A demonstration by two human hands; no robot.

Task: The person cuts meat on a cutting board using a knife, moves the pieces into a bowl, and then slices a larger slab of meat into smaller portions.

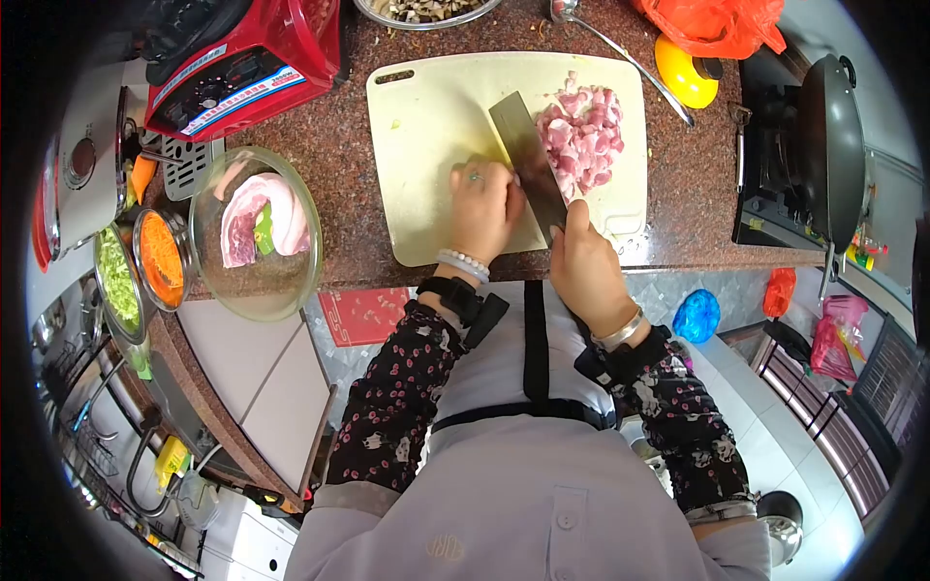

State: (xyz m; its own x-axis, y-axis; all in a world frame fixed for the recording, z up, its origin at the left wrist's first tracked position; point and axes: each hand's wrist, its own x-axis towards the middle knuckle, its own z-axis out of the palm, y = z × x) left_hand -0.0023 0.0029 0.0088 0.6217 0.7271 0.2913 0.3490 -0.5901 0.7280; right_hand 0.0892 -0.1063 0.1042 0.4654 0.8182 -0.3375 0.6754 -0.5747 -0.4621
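My right hand is wrapped round the handle of a cleaver. The wide blade stands over the cutting board, angled up and to the left. Against the blade's left side, my left hand rests on the board with its fingers curled in. Whatever lies under those fingers is hidden. A pile of diced raw meat sits on the board just right of the blade.
Left of the board stands a glass bowl with a strip of pork belly. Beyond it are bowls of shredded carrot and shredded green vegetable. A red appliance is behind; a ladle and a wok are right.
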